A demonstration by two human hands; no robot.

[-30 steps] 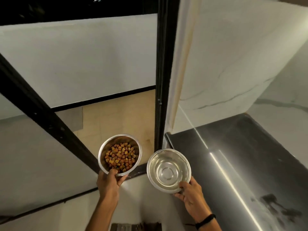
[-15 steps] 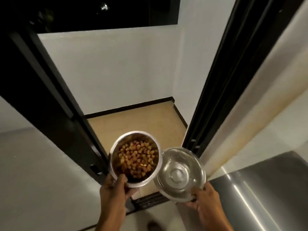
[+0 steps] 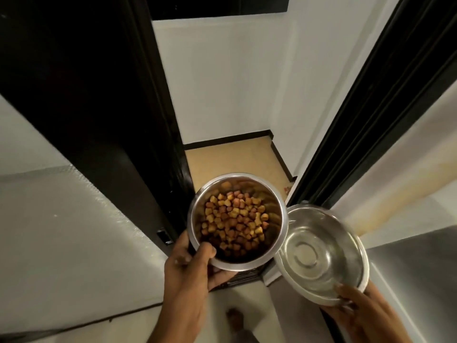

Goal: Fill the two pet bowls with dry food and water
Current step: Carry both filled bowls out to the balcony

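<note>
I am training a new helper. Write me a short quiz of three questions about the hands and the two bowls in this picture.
1. True or false: the left hand holds the bowl with kibble.
2. The left thumb lies: A) over that bowl's rim, reaching inside; B) on the floor; C) on the other bowl.
3. Which bowl stands on a surface?
Key: 1 true. 2 A. 3 Neither; the right hand holds the other bowl in the air too.
</note>
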